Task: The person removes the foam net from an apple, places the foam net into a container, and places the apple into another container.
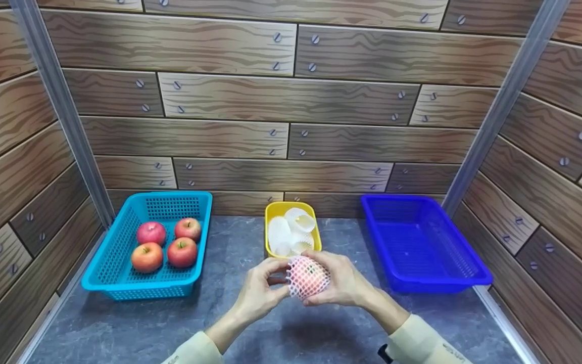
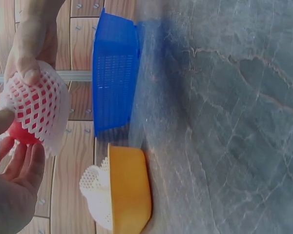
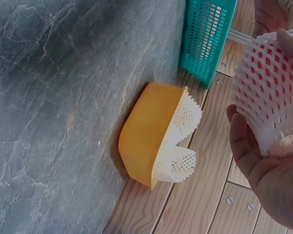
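Note:
A red apple in a white foam net sleeve (image 1: 308, 277) is held above the table between both hands. My left hand (image 1: 263, 288) grips it from the left, thumb and fingertips at its side; in the left wrist view bare red skin of the apple (image 2: 22, 132) shows by those fingers. My right hand (image 1: 342, 279) wraps round the other side, and its thumb presses on the netting. The right wrist view shows the foam net (image 3: 271, 92) stretched over most of the fruit. Just beyond the hands stands a yellow basket (image 1: 268, 241) with several white foam nets (image 1: 280, 233).
On the left, a teal basket (image 1: 142, 292) holds several red apples (image 1: 182, 252). A blue basket (image 1: 425, 285) with nothing in it stands on the right. Wood-patterned walls (image 1: 230, 136) enclose the grey marbled table (image 1: 240, 237) at the back and sides.

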`<state>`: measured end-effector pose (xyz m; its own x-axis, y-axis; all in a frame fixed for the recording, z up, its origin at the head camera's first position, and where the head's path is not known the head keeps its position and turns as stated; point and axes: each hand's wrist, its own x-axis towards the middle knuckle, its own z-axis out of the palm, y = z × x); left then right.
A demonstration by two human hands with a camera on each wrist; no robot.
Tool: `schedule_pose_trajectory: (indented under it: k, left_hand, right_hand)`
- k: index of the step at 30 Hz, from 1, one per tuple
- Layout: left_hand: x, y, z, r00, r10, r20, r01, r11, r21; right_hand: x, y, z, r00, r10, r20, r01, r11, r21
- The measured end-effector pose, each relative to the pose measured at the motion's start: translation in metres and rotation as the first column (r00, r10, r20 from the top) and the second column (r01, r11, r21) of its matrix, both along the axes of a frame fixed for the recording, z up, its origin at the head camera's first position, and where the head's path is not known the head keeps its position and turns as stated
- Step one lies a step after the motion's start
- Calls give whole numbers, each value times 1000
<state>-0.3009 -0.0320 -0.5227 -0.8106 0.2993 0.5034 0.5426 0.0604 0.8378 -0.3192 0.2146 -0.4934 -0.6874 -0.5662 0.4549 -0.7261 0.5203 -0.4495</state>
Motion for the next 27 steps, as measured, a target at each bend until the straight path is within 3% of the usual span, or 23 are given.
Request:
schedule_pose_trajectory:
  k: [7, 13, 16, 27]
  left_hand:
    - [4, 5, -6, 997, -58, 49, 59, 998, -37]
    - [3, 11, -12, 997, -23, -80, 11, 989, -148]
    - [3, 12, -15, 994, -4, -112, -14, 987, -159]
    - [5, 7, -20, 998, 64, -10, -65, 996, -66]
  right_hand:
    - [4, -6, -4, 1000, 18, 14, -18, 1000, 3]
    - [6, -13, -4, 999, 35, -16, -34, 998, 49]
    - [7, -15, -4, 998, 57, -23, -55, 997, 58]
    - [11, -7, -7, 992, 101, -80, -100, 995, 19]
